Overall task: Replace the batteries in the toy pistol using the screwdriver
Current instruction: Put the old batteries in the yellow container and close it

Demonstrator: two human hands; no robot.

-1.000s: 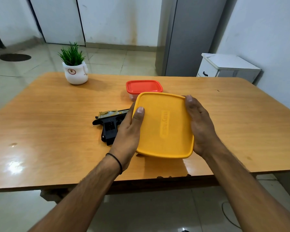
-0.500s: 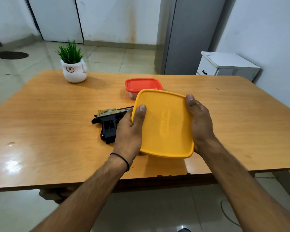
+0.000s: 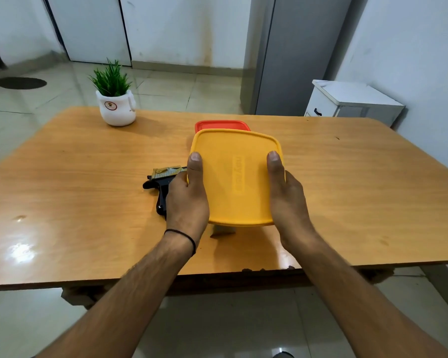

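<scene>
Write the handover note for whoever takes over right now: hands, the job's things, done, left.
Hands: the left hand and right hand each grip a side of the yellow-lidded box, thumb on its closed lid.
The toy pistol lies on the table beside the left hand, partly hidden.
The red-lidded box sits behind, shut.
No screwdriver or batteries in view.
Done: nothing visible.
Left: open the box, then the whole swap.

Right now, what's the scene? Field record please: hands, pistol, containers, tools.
left hand: grips left edge of yellow container, thumb on lid
right hand: grips its right edge, thumb on lid
toy pistol: lying on table, partly hidden behind left hand
red-lidded container: behind yellow container, closed
potted plant: table's far side, left
screwdriver: not visible
</scene>
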